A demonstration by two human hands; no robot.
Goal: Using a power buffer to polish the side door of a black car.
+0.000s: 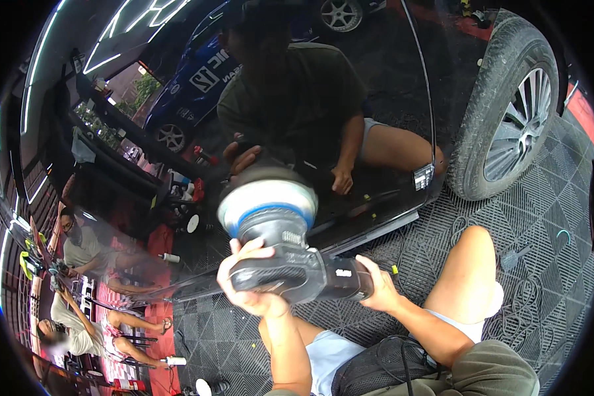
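Observation:
I hold a black power polisher (280, 269) with both hands. Its white foam pad (265, 198), with a blue ring behind it, rests against the glossy black car door (383, 86), which mirrors me. My left hand (252, 280) is wrapped round the looped front handle close to the pad. My right hand (381, 285) grips the rear end of the body, thumb on top. The pad looks smeared, as if turning. The part of its face against the paint is hidden.
Right of the door stands a car wheel (518, 125). Coiled cable (525, 303) lies on the dark grey tiled floor (567, 178). At the lower left, another person (86, 323) works at the car beside a red floor strip (162, 330), with a white bottle (176, 361) nearby.

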